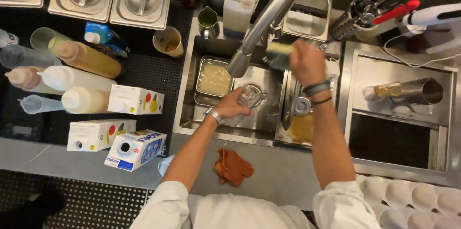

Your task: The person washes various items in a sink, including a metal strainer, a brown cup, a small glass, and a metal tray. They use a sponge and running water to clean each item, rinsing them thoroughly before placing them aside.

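Observation:
My left hand (232, 106) holds a clear drinking glass (248, 98) over the steel sink (188, 90), just below the spout of the curved tap (269, 18). My right hand (305, 61) is raised further back and grips a yellow-green sponge (278, 52) beside the tap. Both wrists wear bands. A rectangular steel pan (213, 78) with pale liquid sits in the sink to the left of the glass.
Squeeze bottles (86, 58) and small cartons (135, 99) lie on the black mat at left. An orange cloth (234, 166) lies on the counter edge. A metal jug (418, 90) rests on the right drainer, white cups (413, 198) below it, a utensil holder (365, 15) behind.

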